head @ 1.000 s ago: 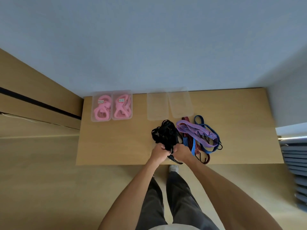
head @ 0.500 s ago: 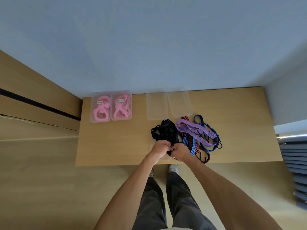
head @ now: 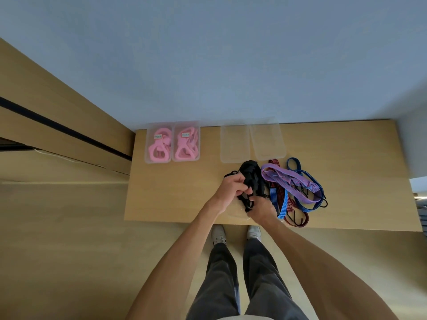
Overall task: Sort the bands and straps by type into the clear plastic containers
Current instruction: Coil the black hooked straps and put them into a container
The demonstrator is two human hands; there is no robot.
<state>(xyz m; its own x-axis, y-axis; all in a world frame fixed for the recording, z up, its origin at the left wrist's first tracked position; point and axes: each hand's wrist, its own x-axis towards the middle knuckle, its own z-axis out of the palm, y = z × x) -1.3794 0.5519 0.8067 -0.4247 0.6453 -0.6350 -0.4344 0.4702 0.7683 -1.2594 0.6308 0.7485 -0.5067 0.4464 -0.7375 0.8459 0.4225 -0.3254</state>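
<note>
Both hands hold a bunch of black straps

The black straps [head: 250, 176] are a dark, tangled bundle above the near middle of the worktop [head: 173, 195]. The left hand [head: 228, 192] and right hand [head: 262, 210] have fingers curled around them.

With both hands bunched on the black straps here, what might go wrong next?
1. The black strap bundle, gripped by the left hand and right hand, borders the coloured bungee cords; lifting it may snag and drag them.
2. Loose loops may overhang the empty clear container.
</note>
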